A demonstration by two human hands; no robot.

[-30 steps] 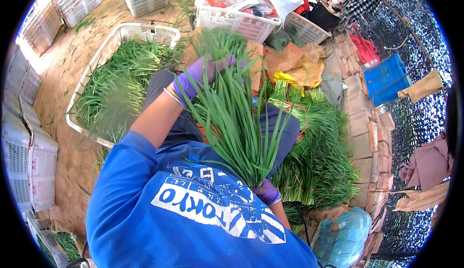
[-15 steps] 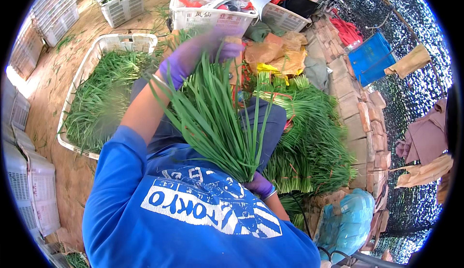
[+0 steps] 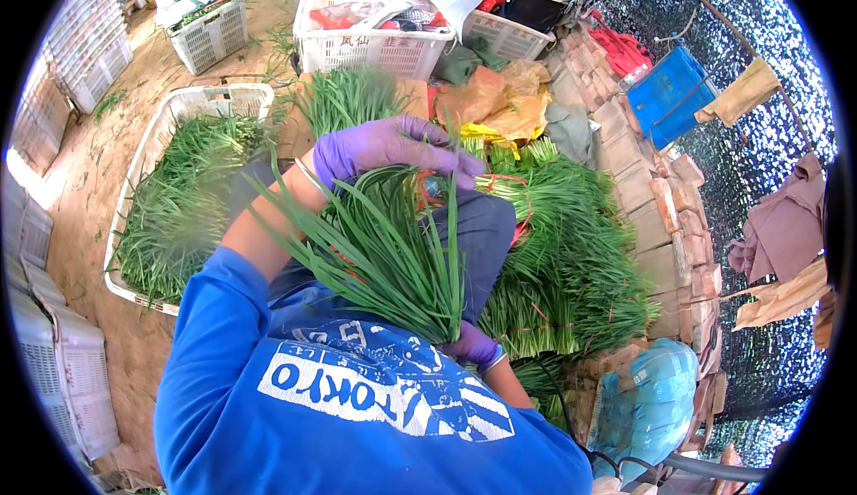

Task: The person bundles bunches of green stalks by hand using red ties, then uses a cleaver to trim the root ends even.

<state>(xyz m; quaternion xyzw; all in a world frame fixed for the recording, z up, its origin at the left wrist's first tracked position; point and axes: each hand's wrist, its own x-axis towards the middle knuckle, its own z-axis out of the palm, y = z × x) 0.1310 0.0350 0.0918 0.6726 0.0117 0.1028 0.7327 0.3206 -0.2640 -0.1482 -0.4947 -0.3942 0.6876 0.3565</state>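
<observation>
A loose bunch of long green garlic chives (image 3: 393, 263) fans out over my lap. My right hand (image 3: 473, 345), in a purple glove, is closed round its lower end near my chest; the leaves and shirt hide some of its fingers. Over the leaf tips, my left hand (image 3: 388, 151), also purple-gloved, reaches across from the left. Its fingers are stretched out toward the right, with nothing plainly gripped in them. A bit of red (image 3: 348, 265) shows among the leaves. Just beyond the left hand, more chives (image 3: 353, 98) lie on a brown board.
At my left stands a white crate (image 3: 143, 174) full of loose chives. Banded chive bundles (image 3: 571, 263) are stacked at my right, beside a low brick ledge (image 3: 656, 227). White crates (image 3: 375, 53) holding bags stand ahead. A blue plastic bag (image 3: 647, 401) sits at the lower right.
My left hand has come down and slightly right, pressing nearer the leaf tips, which now bend over more. My right hand keeps its hold. The view has tipped up slightly.
</observation>
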